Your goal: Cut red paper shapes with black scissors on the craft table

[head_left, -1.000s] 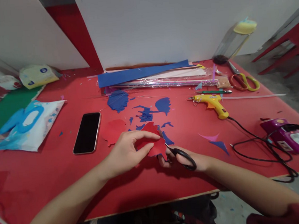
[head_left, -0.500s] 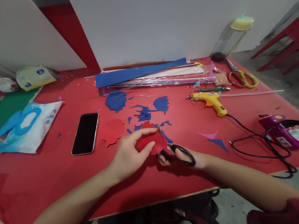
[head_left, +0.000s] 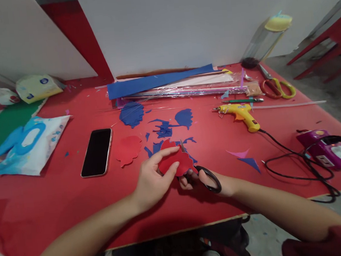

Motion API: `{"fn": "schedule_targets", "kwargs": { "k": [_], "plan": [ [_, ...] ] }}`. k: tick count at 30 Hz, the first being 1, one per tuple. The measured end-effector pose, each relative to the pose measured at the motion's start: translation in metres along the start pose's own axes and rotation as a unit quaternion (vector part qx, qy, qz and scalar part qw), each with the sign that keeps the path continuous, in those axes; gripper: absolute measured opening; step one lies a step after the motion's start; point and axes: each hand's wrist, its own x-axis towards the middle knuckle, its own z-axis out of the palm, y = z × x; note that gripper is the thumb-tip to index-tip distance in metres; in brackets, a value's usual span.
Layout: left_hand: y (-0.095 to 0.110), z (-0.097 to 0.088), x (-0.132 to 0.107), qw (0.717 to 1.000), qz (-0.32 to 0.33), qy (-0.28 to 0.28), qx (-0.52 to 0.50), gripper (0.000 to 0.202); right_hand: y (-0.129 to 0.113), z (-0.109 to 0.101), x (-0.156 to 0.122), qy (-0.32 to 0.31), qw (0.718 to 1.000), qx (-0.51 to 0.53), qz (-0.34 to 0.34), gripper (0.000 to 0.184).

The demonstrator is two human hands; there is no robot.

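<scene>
Shifted rightward since a second ago, the left hand (head_left: 153, 183) and the red cutout (head_left: 173, 165) are now lying closer to the handle of the black-handled scissors (head_left: 212, 173). Above the red table (head_left: 54, 202), the cutout is slanting, its long axis running from far left to near right; its scalloped edge is facing the blades. Left thumb and index finger are pinching the thin, matte sheet flat. Scissors are pointing away from the person and slightly left, one slim metal tip showing beyond the edge; the right hand (head_left: 224, 184) is gripping them, thumb in the loop. Beyond, jagged blue scraps (head_left: 163, 130) are lying loose. Leftward, a second red cutout (head_left: 128, 149), serrated along one side, is resting near a glossy phone (head_left: 96, 152). Rightward, a yellow plastic glue gun (head_left: 236, 111) is lying on its side.
</scene>
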Motion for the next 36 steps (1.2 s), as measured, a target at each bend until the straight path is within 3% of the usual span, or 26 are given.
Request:
{"fn": "schedule_targets", "kwargs": {
  "k": [10, 19, 36],
  "plan": [
    [-0.0030, 0.0038, -0.0018, 0.999, -0.011, 0.015, -0.029, 0.023, 0.0034, 0.0029, 0.0001, 0.023, 0.999, -0.035, -0.022, 0.063],
    [-0.0013, 0.0018, -0.0011, 1.000, -0.027, 0.004, -0.002, 0.025, -0.0014, 0.0003, -0.0009, 0.016, 0.997, -0.062, 0.034, 0.069],
    [-0.0047, 0.0052, -0.0054, 0.999, -0.028, 0.021, 0.022, 0.027, 0.0038, 0.0023, -0.0002, 0.044, 0.996, -0.073, 0.013, 0.066]
  ]
}}
